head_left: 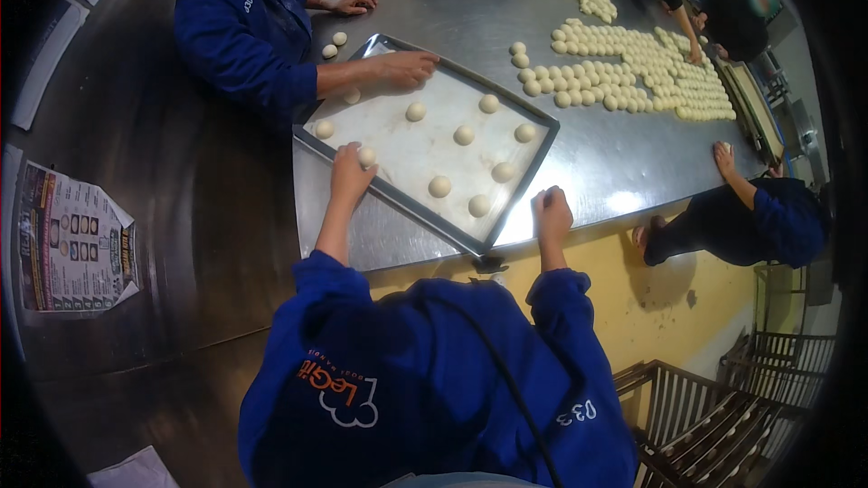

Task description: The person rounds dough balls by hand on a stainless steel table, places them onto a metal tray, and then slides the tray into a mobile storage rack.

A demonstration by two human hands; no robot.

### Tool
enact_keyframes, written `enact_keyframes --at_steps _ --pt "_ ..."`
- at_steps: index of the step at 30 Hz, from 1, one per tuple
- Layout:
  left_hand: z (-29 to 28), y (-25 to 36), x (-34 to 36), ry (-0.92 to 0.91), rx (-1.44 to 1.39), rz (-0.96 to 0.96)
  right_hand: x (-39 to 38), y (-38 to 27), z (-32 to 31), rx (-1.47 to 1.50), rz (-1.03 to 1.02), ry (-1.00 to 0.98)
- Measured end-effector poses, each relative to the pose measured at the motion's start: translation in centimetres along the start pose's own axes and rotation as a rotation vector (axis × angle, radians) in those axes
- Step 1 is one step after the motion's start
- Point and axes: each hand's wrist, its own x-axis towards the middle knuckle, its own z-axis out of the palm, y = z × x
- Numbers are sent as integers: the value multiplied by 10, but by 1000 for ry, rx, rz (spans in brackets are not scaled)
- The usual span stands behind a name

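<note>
A dark-rimmed baking tray (411, 146) lies at an angle on the steel table, with several round dough balls spaced over its pale surface. At its near left edge, my left hand (349, 173) has its fingers around a dough ball (366, 156). My right hand (553, 213) is curled closed above the table's near edge, just right of the tray's near corner; its fingers hide whatever is inside, if anything. Closest to that hand on the tray is another dough ball (479, 206).
A co-worker's hand (407, 69) reaches over the tray's far left side. Two dough balls (334, 45) sit beyond the tray. Many dough balls (624, 77) stand in rows on the steel table (434, 9). Other people work around it. A slatted rack (696, 416) stands at lower right.
</note>
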Motion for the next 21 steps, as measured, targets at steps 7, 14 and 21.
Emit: enact_keyframes --at_steps 7,14,21 --pt "0 -16 41 -340 80 35 -1 -4 1 -16 -18 24" --pt "14 7 24 -354 -78 201 0 2 10 -23 -3 80" --pt "-4 52 10 -292 4 263 0 -6 -4 -31 38 -1"
